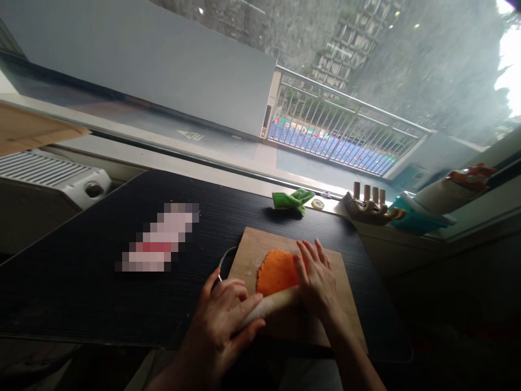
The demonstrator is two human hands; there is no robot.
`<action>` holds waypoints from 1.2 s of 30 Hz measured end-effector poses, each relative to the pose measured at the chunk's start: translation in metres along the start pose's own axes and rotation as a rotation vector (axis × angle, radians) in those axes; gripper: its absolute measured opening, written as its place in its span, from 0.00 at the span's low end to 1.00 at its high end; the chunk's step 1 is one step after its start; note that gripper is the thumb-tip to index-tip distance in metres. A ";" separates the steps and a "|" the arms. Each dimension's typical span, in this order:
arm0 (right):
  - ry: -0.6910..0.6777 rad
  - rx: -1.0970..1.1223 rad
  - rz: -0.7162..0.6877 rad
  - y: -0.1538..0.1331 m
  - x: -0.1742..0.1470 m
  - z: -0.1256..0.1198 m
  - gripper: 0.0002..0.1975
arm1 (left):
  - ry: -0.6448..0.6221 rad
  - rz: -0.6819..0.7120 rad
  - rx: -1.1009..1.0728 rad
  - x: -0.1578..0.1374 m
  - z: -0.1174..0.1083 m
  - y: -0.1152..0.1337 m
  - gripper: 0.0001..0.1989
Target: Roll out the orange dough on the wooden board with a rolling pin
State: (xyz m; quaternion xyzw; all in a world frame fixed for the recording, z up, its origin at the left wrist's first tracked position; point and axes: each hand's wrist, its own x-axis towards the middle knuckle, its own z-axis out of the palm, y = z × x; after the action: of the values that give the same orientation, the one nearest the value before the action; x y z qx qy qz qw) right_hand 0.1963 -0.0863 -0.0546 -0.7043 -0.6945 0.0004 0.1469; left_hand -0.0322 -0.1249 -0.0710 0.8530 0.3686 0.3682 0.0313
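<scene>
A sheet of orange dough (277, 271), roughly round with a ragged edge, lies flat on a wooden board (249, 247). Across its near edge rests a pale rolling pin (274, 305), slanting up to the right. My left hand (222, 315) grips the pin's left end, thumb on the near side and fingers on the far side. Over the right end lies my right hand (317, 277), palm on the pin and fingers stretched out past it, partly above the dough. That end of the pin is hidden under the hand.
The board sits on a black table (101, 293). A green cloth (293, 201) lies at the table's back edge, near a small round yellowish item (318, 204). A brown holder (368, 205) and a teal container (423, 212) stand by the window. A blurred-out patch (163, 239) covers something at left.
</scene>
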 end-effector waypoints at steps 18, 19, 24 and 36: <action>0.009 0.030 -0.016 0.003 -0.010 -0.002 0.24 | 0.045 -0.042 -0.078 0.001 0.000 0.007 0.15; -0.014 0.062 0.013 -0.005 0.013 -0.002 0.25 | 0.064 -0.062 -0.053 0.007 -0.004 0.005 0.14; -0.098 0.102 0.046 -0.021 0.049 -0.004 0.28 | 0.087 -0.107 -0.015 0.017 -0.011 0.006 0.14; 0.056 -0.004 -0.055 0.008 -0.028 0.000 0.25 | 0.037 -0.006 -0.074 -0.003 0.005 0.013 0.14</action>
State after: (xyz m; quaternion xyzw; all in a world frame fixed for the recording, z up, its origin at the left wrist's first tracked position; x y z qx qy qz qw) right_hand 0.2028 -0.1139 -0.0619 -0.6848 -0.7094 -0.0248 0.1648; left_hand -0.0220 -0.1353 -0.0718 0.8431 0.3580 0.3971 0.0570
